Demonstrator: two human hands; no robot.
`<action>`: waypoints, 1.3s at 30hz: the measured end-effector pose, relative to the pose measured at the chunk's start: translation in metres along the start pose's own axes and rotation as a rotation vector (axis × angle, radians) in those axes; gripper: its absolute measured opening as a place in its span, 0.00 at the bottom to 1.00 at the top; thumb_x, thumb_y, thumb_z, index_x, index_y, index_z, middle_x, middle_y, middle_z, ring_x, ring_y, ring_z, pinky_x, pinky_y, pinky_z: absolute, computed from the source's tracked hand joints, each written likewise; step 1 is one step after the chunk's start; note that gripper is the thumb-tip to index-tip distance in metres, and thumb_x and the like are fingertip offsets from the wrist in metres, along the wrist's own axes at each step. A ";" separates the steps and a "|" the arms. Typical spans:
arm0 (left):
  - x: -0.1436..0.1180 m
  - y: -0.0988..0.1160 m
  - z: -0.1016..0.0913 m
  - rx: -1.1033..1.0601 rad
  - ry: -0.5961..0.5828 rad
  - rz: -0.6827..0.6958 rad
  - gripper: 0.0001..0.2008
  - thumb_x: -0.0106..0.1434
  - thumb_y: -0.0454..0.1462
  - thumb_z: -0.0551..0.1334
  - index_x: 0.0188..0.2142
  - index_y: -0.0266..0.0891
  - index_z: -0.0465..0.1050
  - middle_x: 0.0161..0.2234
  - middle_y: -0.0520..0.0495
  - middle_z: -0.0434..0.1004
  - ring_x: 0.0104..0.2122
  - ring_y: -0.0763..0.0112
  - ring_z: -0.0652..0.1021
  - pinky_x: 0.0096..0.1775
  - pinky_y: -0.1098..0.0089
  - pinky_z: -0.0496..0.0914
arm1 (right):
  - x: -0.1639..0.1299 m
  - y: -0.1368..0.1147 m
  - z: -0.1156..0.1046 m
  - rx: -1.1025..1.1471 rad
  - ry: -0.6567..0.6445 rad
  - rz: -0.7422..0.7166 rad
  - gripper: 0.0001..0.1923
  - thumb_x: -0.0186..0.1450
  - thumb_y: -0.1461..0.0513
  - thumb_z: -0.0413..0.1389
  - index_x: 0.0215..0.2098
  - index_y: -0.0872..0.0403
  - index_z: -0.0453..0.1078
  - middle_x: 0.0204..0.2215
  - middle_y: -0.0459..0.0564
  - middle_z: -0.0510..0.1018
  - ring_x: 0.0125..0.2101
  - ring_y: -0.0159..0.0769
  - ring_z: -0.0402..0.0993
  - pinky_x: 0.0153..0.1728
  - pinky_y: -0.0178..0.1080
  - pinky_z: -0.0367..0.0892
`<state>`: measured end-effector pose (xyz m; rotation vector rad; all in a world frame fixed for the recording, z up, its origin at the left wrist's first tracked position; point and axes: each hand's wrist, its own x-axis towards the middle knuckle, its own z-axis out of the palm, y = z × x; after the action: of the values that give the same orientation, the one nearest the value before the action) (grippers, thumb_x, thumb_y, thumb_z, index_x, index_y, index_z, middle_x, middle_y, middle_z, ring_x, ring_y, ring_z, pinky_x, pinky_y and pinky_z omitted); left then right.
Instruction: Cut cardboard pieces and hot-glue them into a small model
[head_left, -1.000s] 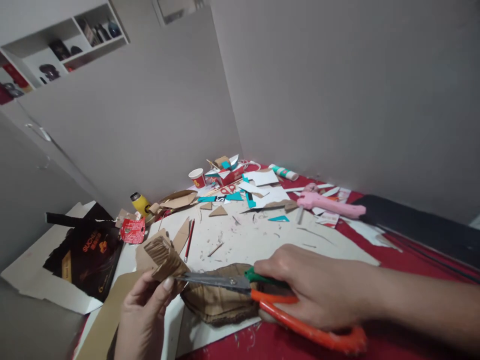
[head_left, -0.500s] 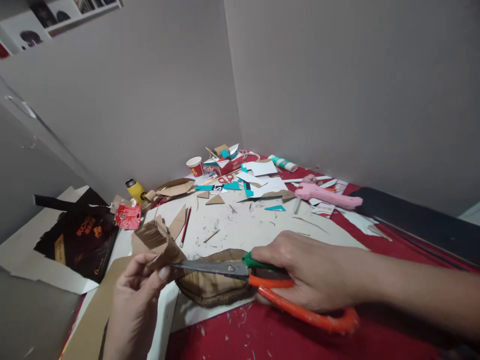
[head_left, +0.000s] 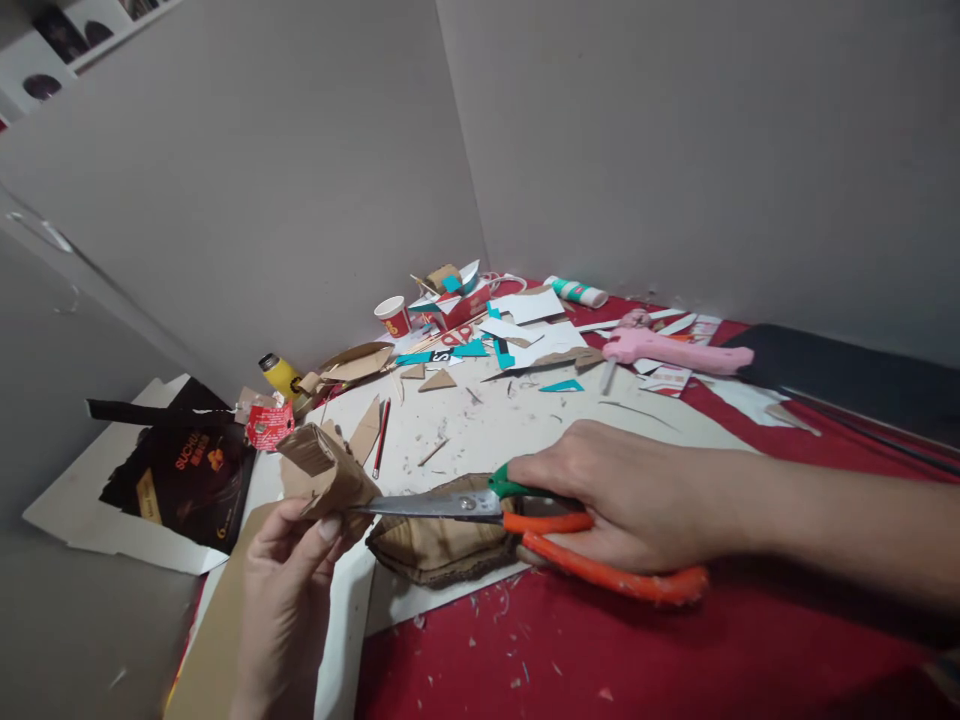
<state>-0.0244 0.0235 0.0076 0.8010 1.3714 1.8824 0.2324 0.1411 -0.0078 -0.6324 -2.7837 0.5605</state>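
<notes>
Taken from the pivot of the scissors (head_left: 466,504), the left hand (head_left: 286,590) was between 8 and 9 o'clock, thumb and fingers pinched on a folded cardboard piece (head_left: 334,478) at 9 o'clock. The right hand (head_left: 611,490), at 3 o'clock, was wrapped around the green and orange handles. The 2 hands were apart, the blades spanning between them, their tips at the cardboard's near edge; whether they bit into it could not be told. A dark-rimmed cardboard form (head_left: 442,555) lay just under the blades, about 7 o'clock, on the white board (head_left: 510,430). The pencil (head_left: 382,437) lay at 10 o'clock, with the yellow bottle (head_left: 280,377) farther out that way. The paper cup (head_left: 392,317) stood at 11 o'clock, and the pink tool (head_left: 675,350) lay at 2 o'clock.
</notes>
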 end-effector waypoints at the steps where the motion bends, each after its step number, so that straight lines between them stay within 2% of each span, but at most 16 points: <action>1: 0.000 -0.002 0.000 0.001 -0.002 0.002 0.13 0.40 0.32 0.76 0.26 0.38 0.77 0.25 0.53 0.81 0.26 0.73 0.80 0.32 0.75 0.77 | 0.000 0.000 0.001 -0.017 0.002 0.006 0.17 0.63 0.50 0.49 0.26 0.53 0.64 0.17 0.46 0.69 0.17 0.31 0.59 0.21 0.33 0.48; 6: 0.000 -0.008 0.002 0.012 -0.021 -0.002 0.11 0.43 0.32 0.75 0.27 0.37 0.76 0.27 0.52 0.81 0.27 0.75 0.80 0.34 0.75 0.77 | 0.000 0.001 0.002 -0.048 0.010 0.014 0.17 0.63 0.50 0.49 0.28 0.54 0.66 0.19 0.49 0.72 0.19 0.34 0.65 0.22 0.34 0.49; 12: 0.000 -0.010 0.006 0.024 -0.033 -0.006 0.11 0.47 0.32 0.73 0.31 0.36 0.77 0.32 0.50 0.81 0.32 0.73 0.80 0.37 0.75 0.76 | 0.000 0.001 0.002 -0.030 -0.005 0.011 0.18 0.64 0.50 0.49 0.26 0.54 0.66 0.19 0.49 0.72 0.19 0.34 0.65 0.22 0.34 0.47; 21: -0.003 -0.007 0.004 0.028 -0.012 0.025 0.13 0.41 0.31 0.75 0.27 0.37 0.76 0.26 0.52 0.81 0.27 0.75 0.79 0.34 0.75 0.77 | -0.001 0.004 -0.002 -0.033 0.022 -0.024 0.16 0.63 0.51 0.50 0.26 0.54 0.65 0.16 0.45 0.66 0.17 0.30 0.57 0.21 0.35 0.46; 26: -0.002 -0.006 0.003 0.046 0.000 0.058 0.14 0.40 0.33 0.76 0.27 0.37 0.76 0.26 0.52 0.81 0.27 0.74 0.80 0.34 0.74 0.77 | -0.001 0.002 -0.006 -0.002 -0.030 -0.017 0.16 0.65 0.51 0.49 0.27 0.53 0.65 0.17 0.45 0.69 0.18 0.31 0.60 0.21 0.34 0.47; 33: -0.001 -0.008 0.002 0.085 -0.026 0.075 0.13 0.42 0.34 0.75 0.28 0.38 0.76 0.26 0.52 0.80 0.26 0.74 0.79 0.34 0.72 0.77 | -0.001 0.000 -0.006 -0.063 -0.015 0.010 0.15 0.63 0.51 0.49 0.28 0.52 0.67 0.17 0.46 0.70 0.18 0.32 0.60 0.22 0.34 0.47; 39: -0.001 -0.008 0.001 0.102 -0.010 0.053 0.14 0.41 0.34 0.76 0.27 0.38 0.76 0.25 0.54 0.79 0.24 0.78 0.77 0.30 0.78 0.74 | -0.002 0.001 -0.003 0.004 -0.073 0.014 0.18 0.64 0.49 0.47 0.30 0.53 0.68 0.20 0.49 0.73 0.21 0.34 0.65 0.22 0.34 0.49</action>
<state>-0.0224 0.0251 0.0002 0.9047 1.4631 1.8581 0.2350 0.1419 -0.0060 -0.6434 -2.8473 0.6043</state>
